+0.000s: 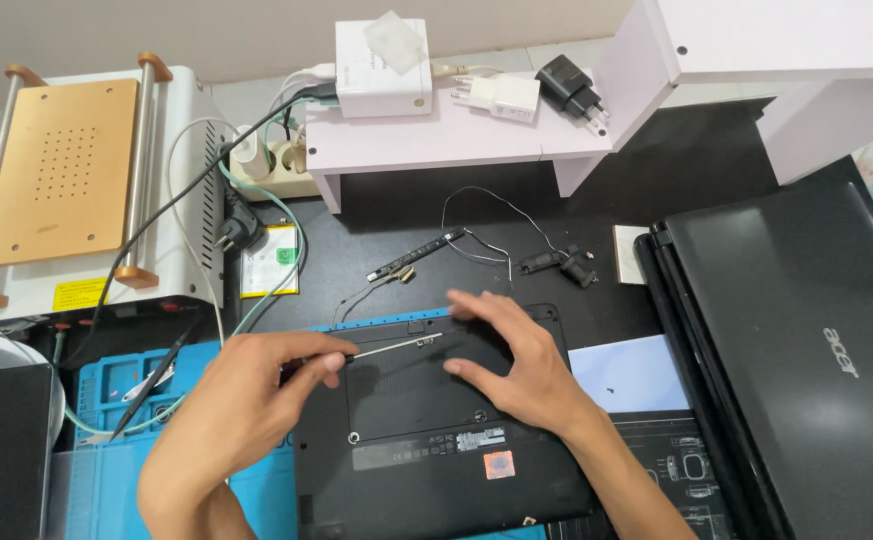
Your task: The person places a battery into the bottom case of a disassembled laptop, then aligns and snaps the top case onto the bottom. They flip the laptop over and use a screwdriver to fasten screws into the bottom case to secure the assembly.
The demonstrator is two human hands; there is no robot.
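Slippage is the main risk: left hand [247,385] pinches a thin metal tool [395,346], fingers together on its handle end, tip laid across the panel of the upturned black laptop base [437,420], which sits mid-desk, partly on the blue work mat [122,455]. If the tip skids it could gouge the plastic or jab the right hand [517,360], which lies flat w/ fingers spread apart on the panel just beside the tip, gripping nothing. Too much levering could prob. crack a clip or the cover edge. Loose cable strip [412,260] & small speaker parts [557,262] lie near the far edge, easy to snag w/ a sleeve or elbow. Surface: dark desk, crowded; a 2nd closed black laptop [797,350] at right, white shelf [437,125] w/ chargers behind, a heating-plate machine [67,170] at left, tweezers [152,385] on the mat. Room beyond: can't tell much, just pale wall.
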